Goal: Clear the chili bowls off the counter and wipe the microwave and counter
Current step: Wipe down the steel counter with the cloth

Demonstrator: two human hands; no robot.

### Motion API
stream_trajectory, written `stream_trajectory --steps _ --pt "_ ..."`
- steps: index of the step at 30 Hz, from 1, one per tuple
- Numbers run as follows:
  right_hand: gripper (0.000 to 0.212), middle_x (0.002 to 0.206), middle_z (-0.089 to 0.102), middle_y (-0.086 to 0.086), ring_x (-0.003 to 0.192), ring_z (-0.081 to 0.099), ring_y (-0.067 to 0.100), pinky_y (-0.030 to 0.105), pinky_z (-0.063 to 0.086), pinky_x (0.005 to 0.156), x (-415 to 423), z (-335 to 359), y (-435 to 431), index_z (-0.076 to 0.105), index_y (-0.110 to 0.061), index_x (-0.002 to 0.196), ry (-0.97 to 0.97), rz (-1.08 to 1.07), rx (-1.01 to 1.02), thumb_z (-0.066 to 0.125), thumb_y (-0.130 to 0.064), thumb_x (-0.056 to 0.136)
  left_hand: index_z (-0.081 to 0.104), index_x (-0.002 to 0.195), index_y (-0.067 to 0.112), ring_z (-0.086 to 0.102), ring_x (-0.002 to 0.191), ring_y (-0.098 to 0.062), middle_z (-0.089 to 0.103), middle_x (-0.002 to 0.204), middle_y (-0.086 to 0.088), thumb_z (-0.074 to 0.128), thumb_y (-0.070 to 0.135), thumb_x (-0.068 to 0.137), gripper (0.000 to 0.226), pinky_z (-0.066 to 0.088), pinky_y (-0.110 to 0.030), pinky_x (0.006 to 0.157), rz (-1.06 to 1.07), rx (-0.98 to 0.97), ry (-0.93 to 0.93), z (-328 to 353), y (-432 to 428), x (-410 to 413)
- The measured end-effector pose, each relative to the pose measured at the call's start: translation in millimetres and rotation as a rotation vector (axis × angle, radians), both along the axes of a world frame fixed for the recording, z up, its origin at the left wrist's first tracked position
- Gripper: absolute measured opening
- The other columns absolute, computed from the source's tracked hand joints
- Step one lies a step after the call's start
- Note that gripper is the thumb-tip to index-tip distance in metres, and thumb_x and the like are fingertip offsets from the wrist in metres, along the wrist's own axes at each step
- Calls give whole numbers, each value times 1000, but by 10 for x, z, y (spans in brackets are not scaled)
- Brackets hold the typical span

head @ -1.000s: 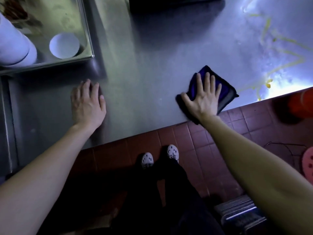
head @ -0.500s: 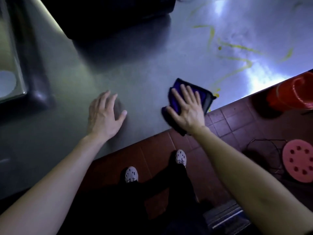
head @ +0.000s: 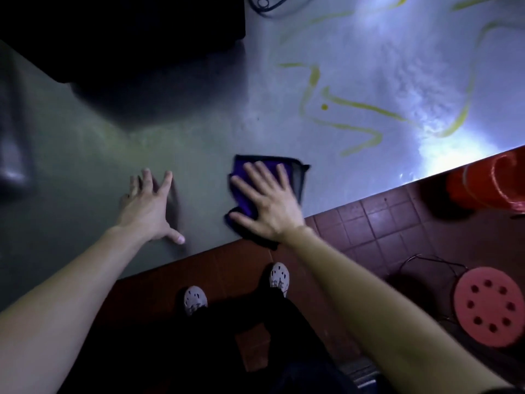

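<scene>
Current step, as I judge it: wiping the bench. No chili bowls are in view.

Right hand: flat, fingers straight and spread, palm pressing down on the purple cloth. It is not gripping the cloth, only pressing it. The cloth lies folded under the palm, close to the front edge of the bench, with its near corner at that edge beneath my wrist.

Left hand: fingers spread, holding nothing, near the same front edge. Whether the palm is fully down I cannot tell. It is beside the cloth but apart from it, on the side away from the mess.

Governing relation: the yellow streaks lie forward and to the right of the cloth — toward the brightly lit part of the bench. They run as long, thin, crooked lines, mostly slanting across the surface. The nearest stroke ends just beyond the cloth's far right corner. My right hand is the nearer one; my left is well apart from the streaks.

Expected requirement: push the cloth away from me and rightward, across the lines, keeping flat pressure so it does not bunch.

Note: a dark box stands at the back left — probably the microwave, too dark to confirm. An orange bucket sits on the floor past the bench edge.
</scene>
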State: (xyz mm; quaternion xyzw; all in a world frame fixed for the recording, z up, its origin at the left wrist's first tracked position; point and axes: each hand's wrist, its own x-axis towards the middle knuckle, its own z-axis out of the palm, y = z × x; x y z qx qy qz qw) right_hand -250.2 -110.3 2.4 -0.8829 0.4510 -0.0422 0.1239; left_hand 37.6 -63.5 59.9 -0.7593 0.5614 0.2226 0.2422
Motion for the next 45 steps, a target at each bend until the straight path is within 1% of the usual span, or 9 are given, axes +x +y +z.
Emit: stream_trajectory --steps 4,8,13,18,26,31,35,42,45 --pt "98 180 13 3 167 7 27 66 6 129 -973 -4 -914 22 -39 170 114 -359 -18 37 -94 90 -25 166 34 -6 166 -43 -19 177 -18 92 85 36 182 36 -61 124 -23 5 -43 76 17 -36" --pt "99 180 10 11 166 5 33 70 3 128 -570 48 -1529 20 -30 171 98 -631 29 27 -90 92 -28 165 37 -8 166 -39 -23 177 -15 93 83 40 180 38 -60 121 -32 3 -61 152 11 -105" --pt "84 179 12 14 166 4 34 68 5 128 686 52 -649 25 -26 171 47 -31 -9 35 -72 101 -31 164 37 -12 166 -37 -27 176 -13 90 85 43 178 38 -57 121 -38 21 -64 211 24 -122" --pt "73 180 10 3 167 2 26 59 -2 133 281 -21 -785 19 -38 171 61 598 5 37 -66 106 -29 164 39 -13 166 -34 -32 175 -9 91 84 42 177 42 -59 118 -24 17 -25 255 21 -125" --pt "87 179 12 14 166 7 35 68 3 128 512 79 -2541 21 -28 171 65 -465 22 22 -75 98 -17 170 34 4 167 -40 -11 179 -17 81 93 41 173 45 -52 115 -121 -29 -67 242 31 -56" --pt "77 178 19 12 166 11 33 65 7 129 1580 75 -1129 30 -26 169 9 126 -21 33 -64 102 -14 170 32 -5 167 -39 -18 178 -18 86 87 45 169 36 -49 123 -84 -10 -38 286 20 -92" --pt "71 179 17 3 167 9 25 58 3 133 1072 51 -1067 26 -36 170 26 536 5 37 -62 104 -17 169 34 -5 167 -38 -18 178 -17 87 86 44 171 35 -49 124 -69 -26 -17 292 29 -81" --pt "78 179 17 9 166 10 31 64 4 131 763 43 -2397 24 -31 170 102 -285 -30 26 -69 102 -16 169 32 1 167 -41 -9 179 -19 84 88 43 171 39 -50 120 -97 -59 -33 254 52 -44" --pt "83 178 18 13 165 12 34 65 3 130 1766 86 -2183 27 -26 170 77 -182 -30 26 -67 99 -20 167 30 0 166 -42 -11 178 -20 87 84 45 171 35 -52 123 -91 -39 -23 261 38 -57"
